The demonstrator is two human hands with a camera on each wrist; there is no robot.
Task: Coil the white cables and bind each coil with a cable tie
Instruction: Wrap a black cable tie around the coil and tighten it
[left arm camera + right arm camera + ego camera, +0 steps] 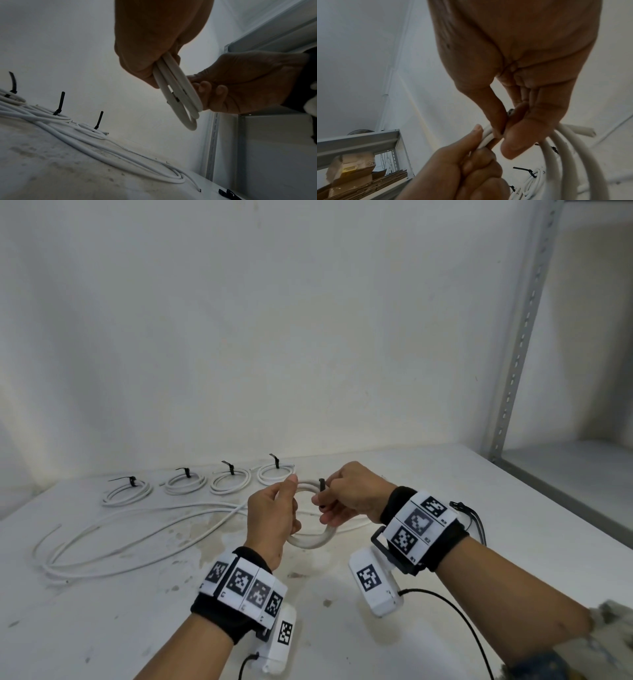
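White tabletop (102, 628) carries loose cables (113, 546) out beyond the left fingers, and past the fingertips four bound coils (191, 482) lie in a row, parked clear of the work. Between both hands hangs the current coil (310, 542). The left hand (270, 518) curls its fingers round the loops, likely to stop them springing apart, while the right hand (352, 494) pinches a black cable tie (322, 485) against the coil's top, probably to cinch it.
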